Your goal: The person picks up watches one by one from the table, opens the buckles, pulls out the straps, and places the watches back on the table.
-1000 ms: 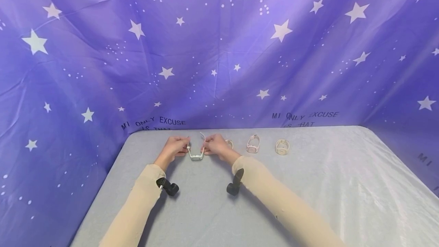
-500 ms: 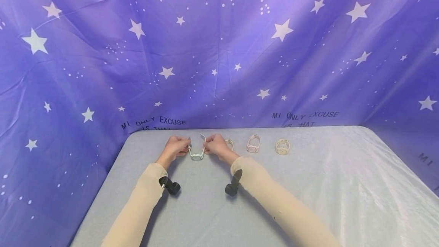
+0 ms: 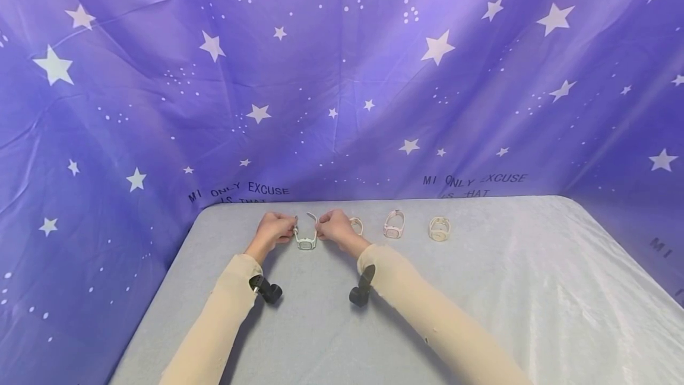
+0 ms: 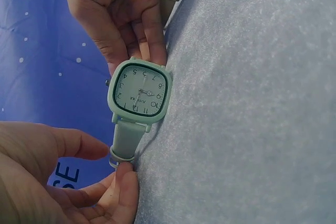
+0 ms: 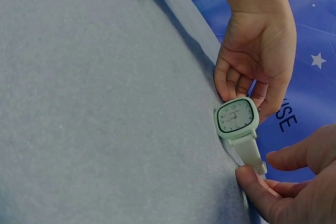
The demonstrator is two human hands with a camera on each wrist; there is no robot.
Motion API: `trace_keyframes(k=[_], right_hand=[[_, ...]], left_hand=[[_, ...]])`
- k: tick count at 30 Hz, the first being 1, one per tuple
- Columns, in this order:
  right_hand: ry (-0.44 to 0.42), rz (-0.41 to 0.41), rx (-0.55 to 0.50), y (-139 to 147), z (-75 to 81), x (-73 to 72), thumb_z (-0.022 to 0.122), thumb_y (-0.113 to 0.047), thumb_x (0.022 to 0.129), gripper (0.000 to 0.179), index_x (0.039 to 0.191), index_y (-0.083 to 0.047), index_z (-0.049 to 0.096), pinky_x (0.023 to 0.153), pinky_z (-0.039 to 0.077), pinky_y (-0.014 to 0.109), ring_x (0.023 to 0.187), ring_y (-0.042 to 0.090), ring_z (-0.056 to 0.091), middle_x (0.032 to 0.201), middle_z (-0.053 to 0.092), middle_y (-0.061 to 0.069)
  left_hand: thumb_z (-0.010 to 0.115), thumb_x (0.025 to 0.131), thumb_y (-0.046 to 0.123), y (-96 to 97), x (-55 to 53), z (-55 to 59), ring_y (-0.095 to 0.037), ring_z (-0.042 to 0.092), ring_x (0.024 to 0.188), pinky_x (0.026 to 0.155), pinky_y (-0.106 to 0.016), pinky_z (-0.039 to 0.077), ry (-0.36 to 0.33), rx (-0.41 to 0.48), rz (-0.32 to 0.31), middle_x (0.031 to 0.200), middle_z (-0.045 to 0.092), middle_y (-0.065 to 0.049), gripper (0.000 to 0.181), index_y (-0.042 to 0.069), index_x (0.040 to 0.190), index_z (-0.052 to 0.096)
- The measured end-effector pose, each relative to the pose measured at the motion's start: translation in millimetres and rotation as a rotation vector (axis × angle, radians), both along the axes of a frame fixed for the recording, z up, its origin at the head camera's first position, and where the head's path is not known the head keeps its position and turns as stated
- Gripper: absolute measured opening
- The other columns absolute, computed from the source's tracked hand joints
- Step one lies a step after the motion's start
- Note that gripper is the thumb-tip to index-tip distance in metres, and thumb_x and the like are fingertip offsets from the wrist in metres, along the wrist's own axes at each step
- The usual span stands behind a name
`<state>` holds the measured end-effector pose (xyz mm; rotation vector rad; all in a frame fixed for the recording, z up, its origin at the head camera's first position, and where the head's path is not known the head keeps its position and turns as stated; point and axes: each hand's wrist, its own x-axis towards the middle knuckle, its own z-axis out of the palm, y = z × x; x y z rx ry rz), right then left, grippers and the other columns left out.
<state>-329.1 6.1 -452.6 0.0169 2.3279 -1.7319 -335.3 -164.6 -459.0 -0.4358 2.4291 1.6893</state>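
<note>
A pale mint-green wristwatch (image 3: 306, 244) stands unfastened on the grey cloth, its square numbered dial facing me and both strap halves rising behind it. In the left wrist view the watch (image 4: 139, 90) has its buckle end between the thumb and fingertips of my left hand (image 4: 79, 177), which pinch it. My left hand (image 3: 274, 232) is at the watch's left in the head view. On the other side my right hand (image 3: 339, 229) has its fingertips beside the longer strap half, whose tip leans free. The right wrist view has my right thumb (image 5: 289, 157) extended, a small gap from the strap.
A beige watch (image 3: 357, 226) is partly hidden behind my right hand. Farther right stand a pink watch (image 3: 393, 224) and a cream watch (image 3: 439, 229), both with closed straps. Behind the cloth-covered table (image 3: 481, 296) hangs a purple star-printed curtain (image 3: 342, 76).
The watch's longer strap half has tipped left, away from my right fingers, and its dial has turned up more toward the head camera. Both hands have barely moved.
</note>
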Motion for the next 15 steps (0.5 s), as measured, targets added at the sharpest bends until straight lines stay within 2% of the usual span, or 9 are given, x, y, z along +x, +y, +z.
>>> trace_keyframes(k=[6,10,14,15], right_hand=[[0.007,-0.005,0.010,-0.6,1.5,1.2,0.063,0.005,0.094,0.023,0.113,0.017,0.062,0.075,0.064,0.026,0.076,0.019,0.069,0.094,0.069,0.021],[-0.005,-0.004,0.015,-0.7,1.4,0.6,0.063,0.004,0.094,0.024,0.115,0.016,0.062,0.078,0.065,0.028,0.082,0.024,0.072,0.099,0.069,0.024],[-0.019,0.006,0.007,0.6,-3.2,-4.4,0.064,0.005,0.093,0.024,0.114,0.016,0.062,0.080,0.065,0.032,0.086,0.029,0.074,0.101,0.070,0.025],[-0.005,0.017,-0.007,1.5,-7.0,-7.3,0.065,0.005,0.092,0.022,0.111,0.016,0.062,0.077,0.065,0.030,0.082,0.028,0.074,0.097,0.069,0.024]], left_hand=[[0.062,0.091,0.012,0.2,0.5,0.4,-0.014,0.062,0.075,0.076,-0.031,0.062,0.006,0.011,-0.002,0.082,0.063,-0.003,0.031,-0.009,0.114,0.066],[0.062,0.091,0.012,-0.1,0.9,0.5,-0.015,0.063,0.077,0.079,-0.033,0.063,0.006,0.011,-0.005,0.085,0.064,-0.004,0.033,-0.010,0.116,0.065],[0.062,0.091,0.012,-0.4,0.8,0.1,-0.014,0.062,0.074,0.073,-0.028,0.061,0.006,0.016,-0.006,0.083,0.063,-0.003,0.034,-0.010,0.117,0.065],[0.062,0.091,0.012,-0.3,0.7,-0.1,-0.013,0.061,0.073,0.071,-0.027,0.061,0.006,0.015,-0.006,0.082,0.063,-0.002,0.034,-0.010,0.117,0.065]])
